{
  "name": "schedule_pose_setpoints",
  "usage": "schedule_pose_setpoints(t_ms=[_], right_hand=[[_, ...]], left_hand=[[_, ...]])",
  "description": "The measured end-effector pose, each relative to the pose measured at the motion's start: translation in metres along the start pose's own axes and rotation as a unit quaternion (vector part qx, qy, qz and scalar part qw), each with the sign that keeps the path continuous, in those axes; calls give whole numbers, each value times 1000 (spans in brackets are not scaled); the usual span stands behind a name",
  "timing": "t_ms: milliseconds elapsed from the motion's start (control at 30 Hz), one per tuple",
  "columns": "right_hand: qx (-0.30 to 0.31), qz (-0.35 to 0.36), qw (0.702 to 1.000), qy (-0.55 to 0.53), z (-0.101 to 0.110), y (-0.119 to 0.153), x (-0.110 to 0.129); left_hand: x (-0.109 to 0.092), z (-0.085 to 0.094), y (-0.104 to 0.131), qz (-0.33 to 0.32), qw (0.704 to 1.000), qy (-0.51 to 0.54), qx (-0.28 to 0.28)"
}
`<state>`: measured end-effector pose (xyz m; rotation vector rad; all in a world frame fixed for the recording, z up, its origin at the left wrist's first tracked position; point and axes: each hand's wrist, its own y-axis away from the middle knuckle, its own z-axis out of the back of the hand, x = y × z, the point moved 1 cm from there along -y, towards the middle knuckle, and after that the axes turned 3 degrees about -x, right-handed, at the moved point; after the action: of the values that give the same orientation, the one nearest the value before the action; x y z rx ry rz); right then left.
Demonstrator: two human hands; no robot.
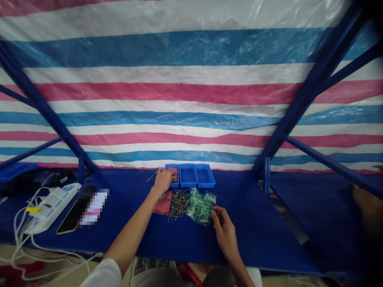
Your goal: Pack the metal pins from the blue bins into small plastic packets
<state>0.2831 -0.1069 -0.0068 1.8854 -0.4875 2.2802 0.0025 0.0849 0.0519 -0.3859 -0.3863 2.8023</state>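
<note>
My left hand (164, 181) reaches over the left blue tray (171, 185), its fingers closed against the red packets (174, 171) in it; what they grip is hidden. A thin stick-like object (152, 175) shows just left of this hand. My right hand (224, 228) has its thumb and forefinger pinched at the right edge of a heap of green plastic packets (199, 207). Loose long screws (178, 204), brass and dark, lie between those and more red packets (163, 204) under my left wrist.
Two more blue trays, the middle one (188, 175) and the right one (205, 175), stand beside the left tray. At left are a white power strip (56, 205) with cables and a phone (73, 213). Blue metal posts flank the table. Another person's hand (366, 203) shows far right.
</note>
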Motion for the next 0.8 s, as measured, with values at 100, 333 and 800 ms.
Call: schedule_pose_setpoints(t_ms=[100, 333, 800], right_hand=[[5, 0, 1000, 10, 0, 0, -1], [-7, -10, 1000, 11, 3, 1, 1], [-11, -7, 1000, 19, 5, 1, -1]], left_hand=[[-3, 8, -2, -1, 1000, 21, -22], [14, 23, 56, 132, 978, 59, -153], [57, 8, 136, 283, 944, 171, -15]])
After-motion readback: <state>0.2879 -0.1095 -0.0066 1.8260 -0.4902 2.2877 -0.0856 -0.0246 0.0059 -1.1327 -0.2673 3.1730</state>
